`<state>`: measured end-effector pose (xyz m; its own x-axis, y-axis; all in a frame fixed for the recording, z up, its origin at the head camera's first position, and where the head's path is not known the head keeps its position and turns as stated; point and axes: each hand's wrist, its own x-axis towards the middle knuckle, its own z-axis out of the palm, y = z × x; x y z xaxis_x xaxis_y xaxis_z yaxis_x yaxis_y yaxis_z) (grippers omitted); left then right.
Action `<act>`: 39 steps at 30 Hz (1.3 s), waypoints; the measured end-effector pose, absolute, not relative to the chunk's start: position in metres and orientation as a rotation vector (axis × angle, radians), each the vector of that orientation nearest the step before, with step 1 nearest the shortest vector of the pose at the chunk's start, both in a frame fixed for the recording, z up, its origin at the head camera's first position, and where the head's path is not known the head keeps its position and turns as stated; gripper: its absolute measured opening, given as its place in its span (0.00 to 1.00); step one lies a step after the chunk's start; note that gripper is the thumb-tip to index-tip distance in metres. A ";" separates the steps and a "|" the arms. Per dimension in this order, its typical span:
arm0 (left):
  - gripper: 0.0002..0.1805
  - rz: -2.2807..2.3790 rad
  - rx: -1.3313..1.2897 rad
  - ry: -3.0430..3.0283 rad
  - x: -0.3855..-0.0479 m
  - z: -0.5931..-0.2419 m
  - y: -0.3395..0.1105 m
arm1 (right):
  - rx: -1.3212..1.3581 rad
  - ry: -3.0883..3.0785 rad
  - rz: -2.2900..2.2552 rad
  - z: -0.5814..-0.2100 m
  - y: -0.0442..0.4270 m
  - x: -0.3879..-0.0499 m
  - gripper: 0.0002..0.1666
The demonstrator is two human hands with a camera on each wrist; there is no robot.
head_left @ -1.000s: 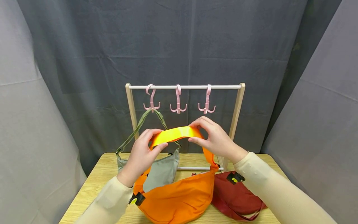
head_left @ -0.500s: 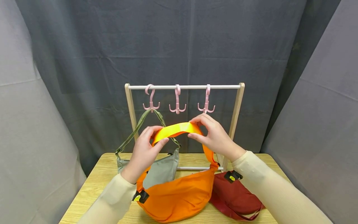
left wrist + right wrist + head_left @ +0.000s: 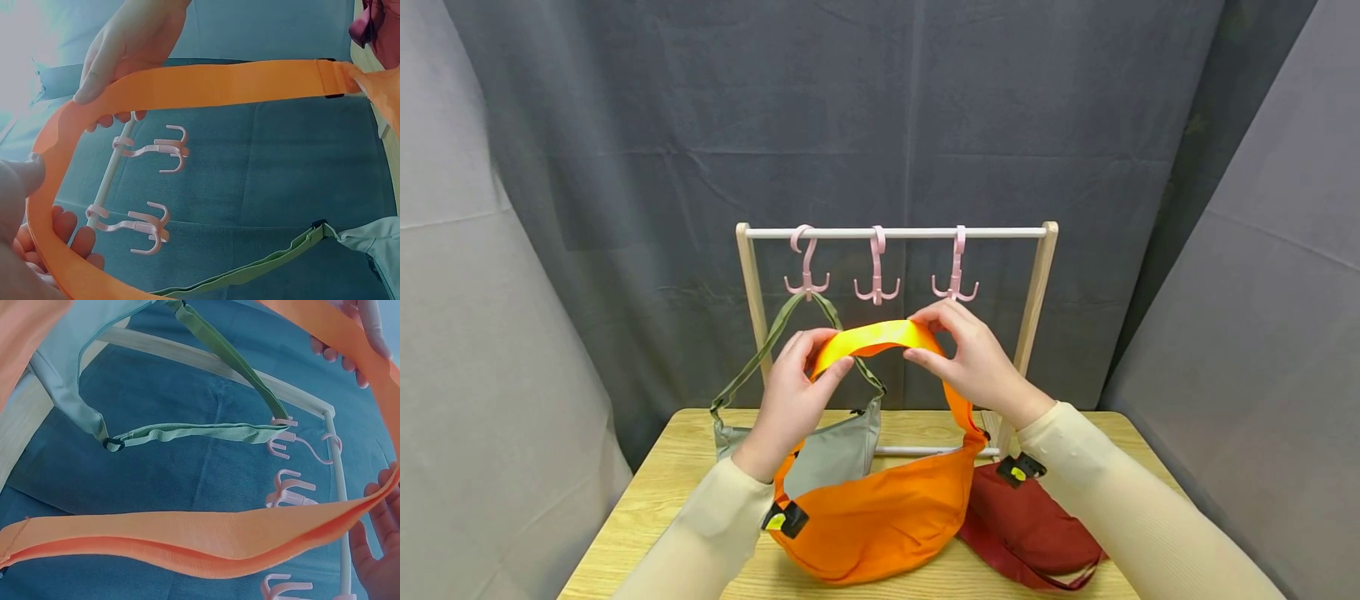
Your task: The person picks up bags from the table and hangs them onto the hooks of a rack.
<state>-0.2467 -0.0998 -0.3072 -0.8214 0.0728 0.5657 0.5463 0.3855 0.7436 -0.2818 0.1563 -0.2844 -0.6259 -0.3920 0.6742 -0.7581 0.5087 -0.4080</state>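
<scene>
An orange shoulder bag (image 3: 880, 517) hangs from its wide strap (image 3: 880, 333), which arches between my two hands. My left hand (image 3: 793, 396) pinches the strap's left side between thumb and fingers. On the other side, my right hand (image 3: 981, 362) pinches it the same way. Behind the strap, pink hooks hang from a rack's white rail: a left hook (image 3: 807, 265), a middle hook (image 3: 877, 267) and a right hook (image 3: 956, 265). The left hook bears the green strap (image 3: 775, 329) of a grey-green bag (image 3: 831, 462). In the right wrist view the orange strap (image 3: 187, 540) stands apart from the hooks.
A dark red bag (image 3: 1037, 529) lies on the wooden table (image 3: 625, 525) at the right, partly behind my right sleeve. The rack's wooden right post (image 3: 1033, 300) stands beyond my right hand. Grey curtains (image 3: 700, 108) enclose the back and sides.
Both hands have risen a little with the strap, moving it up toward the hooks. The orange bag has come up with it. The green bag and the rack have stayed put.
</scene>
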 end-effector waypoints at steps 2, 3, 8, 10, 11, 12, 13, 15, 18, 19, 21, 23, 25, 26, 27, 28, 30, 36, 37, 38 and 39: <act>0.21 -1.459 -0.531 -2.200 -0.248 -0.307 -0.099 | 0.936 -2.248 0.969 -0.284 0.156 -0.282 0.25; 0.20 -1.472 -0.529 -2.198 -0.249 -0.306 -0.099 | 0.935 -2.248 0.973 -0.284 0.156 -0.282 0.25; 0.20 -1.491 -0.524 -2.219 -0.250 -0.305 -0.099 | 0.937 -2.259 0.961 -0.283 0.158 -0.284 0.25; 0.20 -1.496 -0.531 -2.230 -0.249 -0.305 -0.099 | 0.940 -2.265 0.948 -0.282 0.159 -0.284 0.25; 0.20 -1.500 -0.535 -2.233 -0.249 -0.305 -0.099 | 0.942 -2.269 0.943 -0.281 0.160 -0.284 0.25; 0.20 -1.505 -0.542 -2.233 -0.249 -0.305 -0.100 | 0.945 -2.272 0.941 -0.281 0.160 -0.284 0.25; 0.20 -1.507 -0.545 -2.232 -0.249 -0.305 -0.100 | 0.948 -2.276 0.939 -0.281 0.160 -0.284 0.25; 0.20 -1.505 -0.551 -2.236 -0.250 -0.305 -0.100 | 0.955 -2.282 0.938 -0.280 0.161 -0.284 0.25; 0.20 -1.497 -0.552 -2.248 -0.251 -0.304 -0.101 | 0.966 -2.283 0.933 -0.280 0.161 -0.285 0.25; 0.20 -1.498 -0.549 -2.254 -0.251 -0.304 -0.101 | 0.970 -2.281 0.927 -0.280 0.161 -0.285 0.25; 0.19 -1.497 -0.547 -2.262 -0.251 -0.303 -0.101 | 0.977 -2.277 0.919 -0.279 0.161 -0.286 0.25; 0.20 -1.494 -0.546 -2.266 -0.251 -0.301 -0.101 | 0.985 -2.272 0.913 -0.277 0.161 -0.286 0.25; 0.20 -1.492 -0.546 -2.264 -0.251 -0.300 -0.101 | 0.989 -2.272 0.910 -0.276 0.161 -0.286 0.24; 0.20 -1.489 -0.546 -2.263 -0.251 -0.300 -0.101 | 0.989 -2.275 0.908 -0.275 0.161 -0.286 0.24; 0.20 -1.485 -0.552 -2.258 -0.252 -0.300 -0.100 | 0.991 -2.276 0.911 -0.275 0.162 -0.286 0.24; 0.20 -1.486 -0.553 -2.257 -0.252 -0.299 -0.100 | 0.991 -2.280 0.911 -0.274 0.162 -0.286 0.24; 0.20 -1.487 -0.555 -2.253 -0.253 -0.298 -0.100 | 0.988 -2.285 0.910 -0.273 0.162 -0.287 0.24; 0.20 -1.480 -0.559 -2.244 -0.256 -0.294 -0.097 | 0.969 -2.288 0.912 -0.271 0.164 -0.290 0.24; 0.20 -1.476 -0.562 -2.242 -0.257 -0.293 -0.097 | 0.965 -2.289 0.912 -0.271 0.164 -0.291 0.24; 0.20 -1.474 -0.564 -2.240 -0.257 -0.292 -0.096 | 0.962 -2.288 0.912 -0.271 0.165 -0.291 0.24; 0.20 -1.472 -0.566 -2.237 -0.258 -0.292 -0.096 | 0.960 -2.288 0.913 -0.271 0.165 -0.292 0.24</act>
